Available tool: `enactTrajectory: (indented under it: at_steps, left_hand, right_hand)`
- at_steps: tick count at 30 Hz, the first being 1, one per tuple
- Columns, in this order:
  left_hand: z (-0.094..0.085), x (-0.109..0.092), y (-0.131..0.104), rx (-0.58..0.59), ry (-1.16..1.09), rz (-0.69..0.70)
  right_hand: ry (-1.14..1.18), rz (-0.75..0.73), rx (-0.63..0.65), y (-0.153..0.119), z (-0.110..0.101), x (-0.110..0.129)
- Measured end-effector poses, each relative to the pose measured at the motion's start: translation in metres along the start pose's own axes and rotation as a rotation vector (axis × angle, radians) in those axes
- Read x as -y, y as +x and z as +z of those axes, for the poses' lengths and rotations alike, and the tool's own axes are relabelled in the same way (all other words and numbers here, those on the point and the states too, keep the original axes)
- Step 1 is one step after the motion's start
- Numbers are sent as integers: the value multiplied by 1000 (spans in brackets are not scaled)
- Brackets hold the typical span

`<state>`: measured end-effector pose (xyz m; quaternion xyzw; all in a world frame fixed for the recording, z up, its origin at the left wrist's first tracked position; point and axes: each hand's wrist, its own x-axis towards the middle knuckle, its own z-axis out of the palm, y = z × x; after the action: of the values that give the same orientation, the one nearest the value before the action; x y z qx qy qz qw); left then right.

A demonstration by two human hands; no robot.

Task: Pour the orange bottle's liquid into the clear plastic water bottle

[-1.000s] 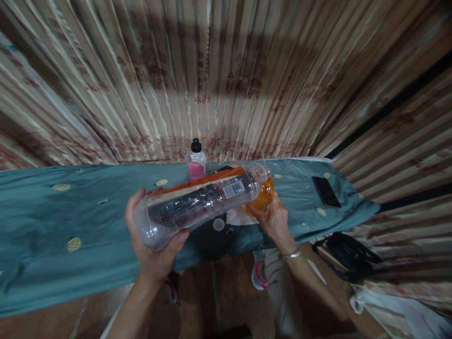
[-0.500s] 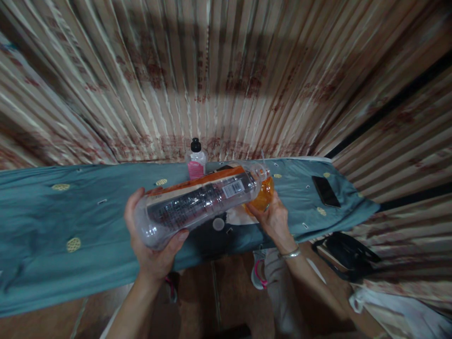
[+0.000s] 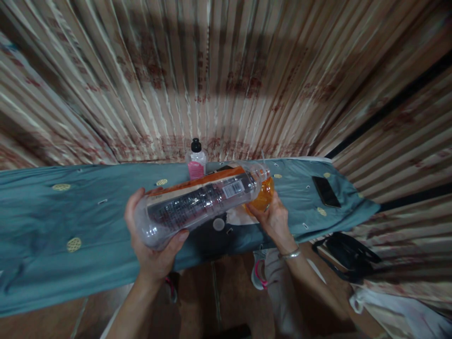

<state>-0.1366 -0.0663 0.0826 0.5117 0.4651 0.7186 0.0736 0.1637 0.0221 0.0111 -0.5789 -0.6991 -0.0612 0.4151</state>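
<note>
A large clear plastic bottle (image 3: 197, 202) with an orange and dark label lies tilted in the air, its base gripped by my left hand (image 3: 153, 249). Its uncapped neck slopes over an orange, see-through container (image 3: 264, 195), which my right hand (image 3: 275, 216) clasps from the near right side. The bottle's neck hides part of that container, so its mouth does not show. Below the bottle, a small round whitish cap (image 3: 218, 224) rests on the green cloth (image 3: 106, 221). Behind it stands a pink-labelled bottle with a black cap (image 3: 197, 160).
A white sheet of paper or tissue (image 3: 240, 217) lies under the orange container. To the right on the cloth is a dark phone (image 3: 326, 191). Pleated curtains (image 3: 219, 70) close off the back and right. On the floor at right sits a black bag (image 3: 353, 254).
</note>
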Motion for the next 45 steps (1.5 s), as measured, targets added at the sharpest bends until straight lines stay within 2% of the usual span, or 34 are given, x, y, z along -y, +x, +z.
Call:
enactTrajectory:
  at_steps: [20, 29, 45]
  left_hand:
    - [0, 1, 0, -4, -32, -4]
    - [1, -5, -1, 18, -9, -31]
    - [1, -3, 0, 5, 15, 27]
  right_hand:
    - [7, 15, -4, 1, -1, 2]
    - [-11, -4, -22, 0, 1, -1]
    - [1, -16, 8, 1, -1, 1]
